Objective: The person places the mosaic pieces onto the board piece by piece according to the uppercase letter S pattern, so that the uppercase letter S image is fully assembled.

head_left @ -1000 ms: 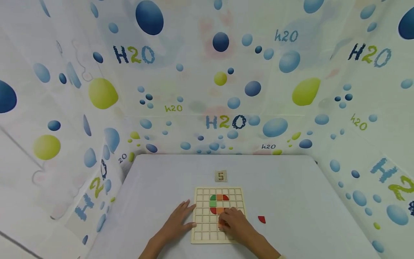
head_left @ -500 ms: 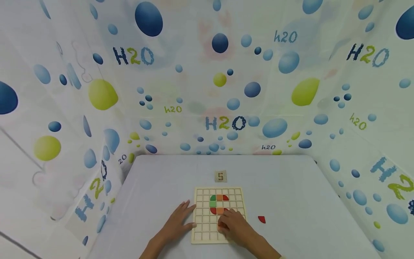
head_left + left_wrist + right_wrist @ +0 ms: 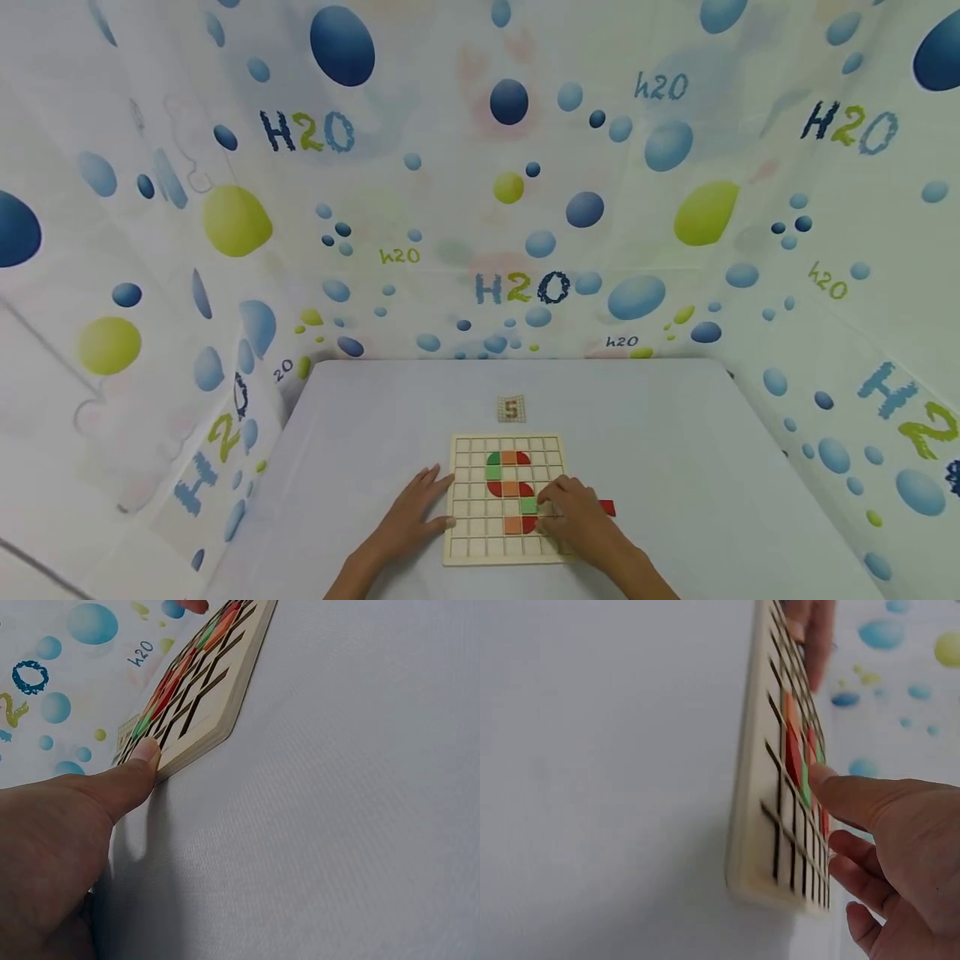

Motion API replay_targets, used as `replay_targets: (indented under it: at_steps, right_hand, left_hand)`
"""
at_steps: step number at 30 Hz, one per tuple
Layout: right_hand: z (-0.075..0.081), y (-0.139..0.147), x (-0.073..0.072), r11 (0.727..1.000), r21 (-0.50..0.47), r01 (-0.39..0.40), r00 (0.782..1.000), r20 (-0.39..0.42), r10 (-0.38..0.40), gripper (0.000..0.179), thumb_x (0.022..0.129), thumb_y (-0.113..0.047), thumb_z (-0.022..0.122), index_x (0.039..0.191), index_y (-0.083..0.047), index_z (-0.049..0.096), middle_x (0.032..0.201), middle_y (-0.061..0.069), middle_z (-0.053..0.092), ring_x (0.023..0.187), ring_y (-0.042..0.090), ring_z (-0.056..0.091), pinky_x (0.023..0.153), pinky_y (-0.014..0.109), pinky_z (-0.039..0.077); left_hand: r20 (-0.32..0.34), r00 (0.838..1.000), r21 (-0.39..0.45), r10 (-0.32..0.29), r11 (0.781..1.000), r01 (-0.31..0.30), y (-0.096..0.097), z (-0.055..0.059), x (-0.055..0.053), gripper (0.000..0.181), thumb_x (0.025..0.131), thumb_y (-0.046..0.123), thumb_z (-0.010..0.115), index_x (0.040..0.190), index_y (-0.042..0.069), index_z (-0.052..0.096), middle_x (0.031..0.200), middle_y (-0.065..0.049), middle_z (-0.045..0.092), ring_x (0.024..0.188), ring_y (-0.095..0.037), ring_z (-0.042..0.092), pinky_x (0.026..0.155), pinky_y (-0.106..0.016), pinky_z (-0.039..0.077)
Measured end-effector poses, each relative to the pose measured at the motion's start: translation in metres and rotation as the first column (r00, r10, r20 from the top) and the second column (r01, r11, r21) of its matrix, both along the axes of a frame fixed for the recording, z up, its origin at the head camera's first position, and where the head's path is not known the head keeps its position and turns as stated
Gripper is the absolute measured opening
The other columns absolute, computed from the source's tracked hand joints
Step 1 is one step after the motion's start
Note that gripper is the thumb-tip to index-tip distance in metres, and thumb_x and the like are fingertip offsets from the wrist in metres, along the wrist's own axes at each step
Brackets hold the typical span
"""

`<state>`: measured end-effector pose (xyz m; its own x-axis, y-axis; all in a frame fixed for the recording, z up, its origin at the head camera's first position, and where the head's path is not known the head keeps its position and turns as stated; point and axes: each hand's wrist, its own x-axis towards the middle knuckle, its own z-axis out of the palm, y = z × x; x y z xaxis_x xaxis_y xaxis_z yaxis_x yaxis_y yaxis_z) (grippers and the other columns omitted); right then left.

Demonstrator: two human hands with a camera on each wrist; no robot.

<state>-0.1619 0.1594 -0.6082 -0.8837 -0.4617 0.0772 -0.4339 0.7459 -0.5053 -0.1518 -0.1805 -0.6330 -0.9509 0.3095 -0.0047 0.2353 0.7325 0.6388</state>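
A wooden grid board (image 3: 468,544) lies on the table, with red, orange and green pieces set in its cells as a curved S-like figure. My left hand (image 3: 411,515) touches the board's left edge, fingers spread; its thumb (image 3: 147,750) rests against the rim in the left wrist view. Over the board's right side is my right hand (image 3: 581,515), fingers loosely bent, with no piece seen between them. Beside its fingertips sit a green square (image 3: 528,506) and a red quarter-round piece (image 3: 529,524), with an orange square (image 3: 513,525) to their left.
Behind the board lies a small card (image 3: 512,408) marked with an S shape. A loose red piece (image 3: 608,507) lies right of the board, partly hidden by my right hand. A white cloth covers the table (image 3: 675,433), and a printed curtain (image 3: 420,192) encloses it.
My right hand has moved right, off the lower middle cells, uncovering the green square, orange square and red quarter-round piece. It now partly covers the loose red piece. My left hand stays put.
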Motion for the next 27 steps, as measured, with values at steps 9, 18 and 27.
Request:
replay_targets:
  at_steps: [9, 18, 27]
  right_hand:
    - [0.004, 0.069, -0.013, 0.957, -0.004, 0.29, 0.949, 0.128, -0.287, 0.041, 0.084, -0.015, 0.09, 0.12, -0.012, 0.07, 0.119, 0.007, 0.064, 0.11, 0.027, 0.06, 0.095, 0.051, 0.055]
    - [0.001, 0.086, -0.013, 0.952, -0.035, 0.305, 0.941, 0.164, -0.295, 0.027, 0.085, -0.009, 0.088, 0.105, -0.016, 0.071, 0.105, 0.002, 0.061, 0.099, 0.018, 0.058, 0.09, 0.043, 0.055]
    - [0.001, 0.085, -0.011, 0.965, -0.095, 0.246, 0.96, 0.164, -0.229, 0.018, 0.089, -0.005, 0.083, 0.098, -0.011, 0.068, 0.097, -0.002, 0.06, 0.093, 0.012, 0.058, 0.082, 0.029, 0.055]
  left_hand:
    - [0.017, 1.0, 0.009, -0.008, 1.0, 0.007, 0.001, 0.0, 0.0, 0.076, 0.096, 0.047, 0.075, 0.157, 0.01, 0.049, 0.168, -0.025, 0.034, 0.157, -0.051, 0.025, 0.124, -0.072, 0.025]
    - [0.025, 1.0, 0.009, 0.0, 1.0, 0.0, -0.001, -0.003, 0.001, 0.076, 0.096, 0.047, 0.075, 0.158, 0.011, 0.049, 0.168, -0.025, 0.034, 0.157, -0.051, 0.025, 0.124, -0.072, 0.024]
    - [0.018, 1.0, 0.02, -0.005, 1.0, 0.005, -0.002, -0.007, 0.0, 0.075, 0.098, 0.049, 0.072, 0.159, 0.012, 0.048, 0.17, -0.022, 0.032, 0.158, -0.049, 0.023, 0.125, -0.071, 0.023]
